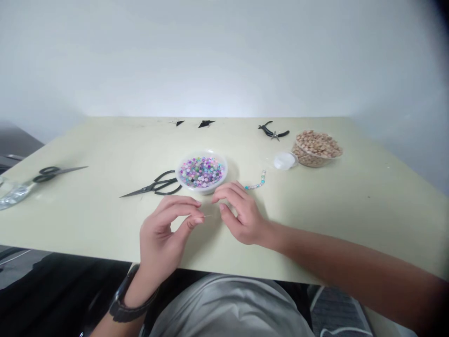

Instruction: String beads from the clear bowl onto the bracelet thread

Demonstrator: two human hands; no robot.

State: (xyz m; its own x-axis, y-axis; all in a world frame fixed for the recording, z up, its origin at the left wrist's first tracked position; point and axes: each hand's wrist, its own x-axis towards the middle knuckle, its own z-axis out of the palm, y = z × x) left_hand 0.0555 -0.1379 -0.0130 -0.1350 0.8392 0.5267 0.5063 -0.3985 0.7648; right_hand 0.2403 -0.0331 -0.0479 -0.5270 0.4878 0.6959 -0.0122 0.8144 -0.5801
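Note:
My left hand (166, 229) pinches a fine, pale thread or wire (208, 216) between thumb and forefinger, and its short end sticks out to the right. Facing it, my right hand (242, 213) has thumb and fingers apart, curved, with nothing visible between them. Just beyond the right hand lies a short strand of blue and pale beads (262, 180); whether it joins the thread cannot be seen. A white bowl (224, 174) of mixed purple, pink, white and teal beads (201, 172) stands behind both hands.
Black-handled scissors (149, 188) touch the bowl's left side; another pair (49, 173) lies far left beside a clear plastic bag (14, 195). Pliers (271, 132), a white lid (285, 161) and a tub of brown nut-like pieces (317, 149) sit back right. Black scraps (206, 123) lie near the wall.

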